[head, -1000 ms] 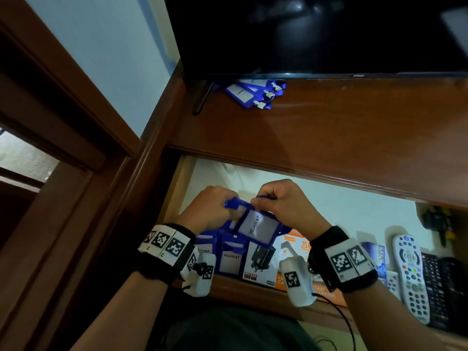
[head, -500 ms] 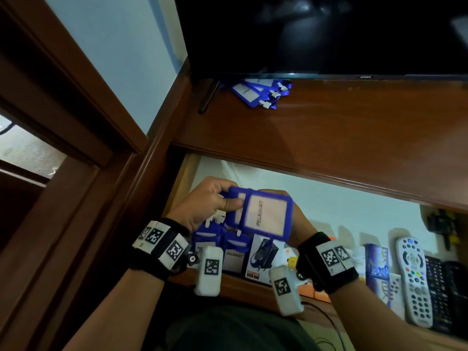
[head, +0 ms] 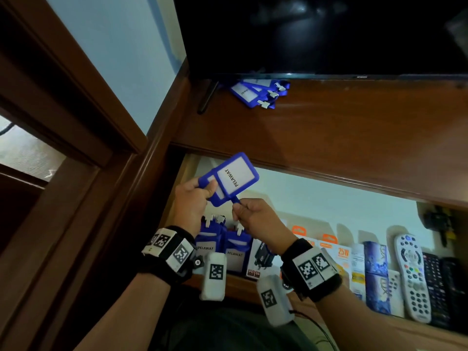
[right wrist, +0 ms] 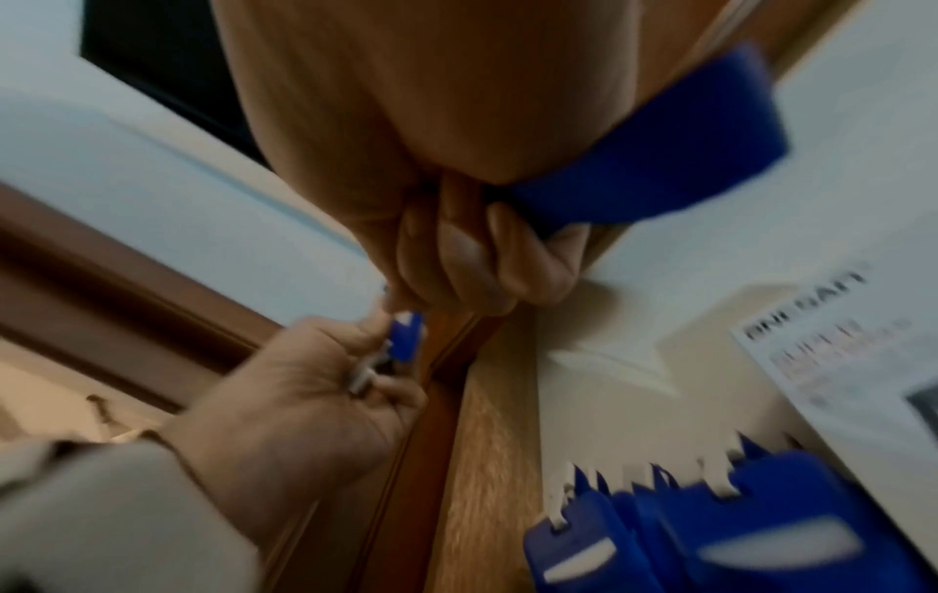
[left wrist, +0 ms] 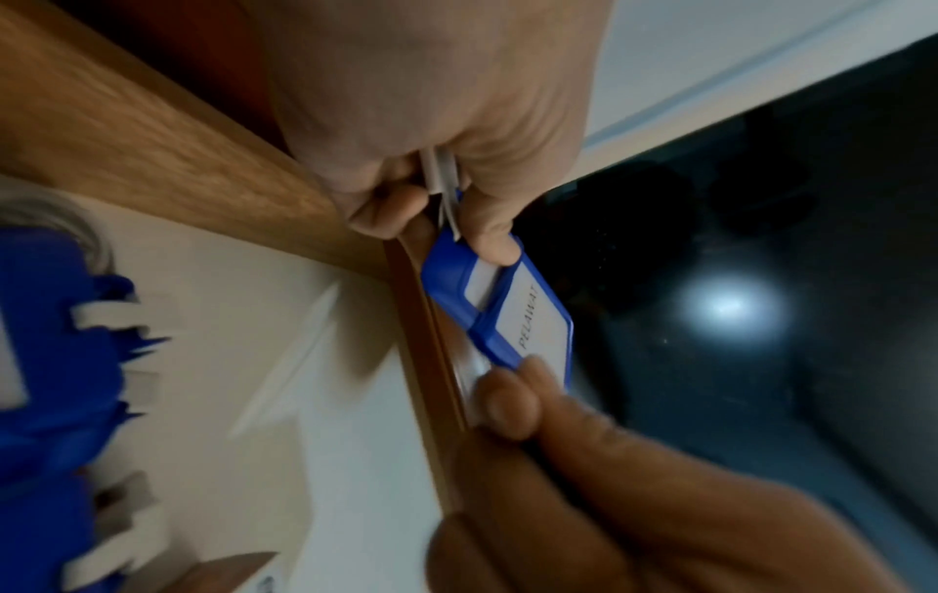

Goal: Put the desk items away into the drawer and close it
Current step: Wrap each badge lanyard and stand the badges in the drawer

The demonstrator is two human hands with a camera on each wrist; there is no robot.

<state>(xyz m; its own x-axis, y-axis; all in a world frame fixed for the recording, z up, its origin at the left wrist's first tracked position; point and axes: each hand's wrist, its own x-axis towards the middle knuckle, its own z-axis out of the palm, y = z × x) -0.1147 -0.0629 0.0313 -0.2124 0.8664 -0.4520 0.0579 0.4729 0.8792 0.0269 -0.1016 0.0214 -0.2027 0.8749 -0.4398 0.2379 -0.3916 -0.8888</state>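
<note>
Left hand [head: 188,205] is pinching the blue plastic badge holder with white "PELAWAT" card [head: 229,179] above the open wooden drawer [head: 253,283], right hand [head: 258,219] pinching its strap end. Risk: the dangling strap is likely snagging on upright badges inside. More blue badge holders [head: 258,93] are lying on the brown wooden counter [head: 354,133] under a dark TV [head: 316,34].

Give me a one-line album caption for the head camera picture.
Both hands, left and right, hold blue PELAWAT badge holders above the open drawer, more badge holders waiting on the desk.
</note>
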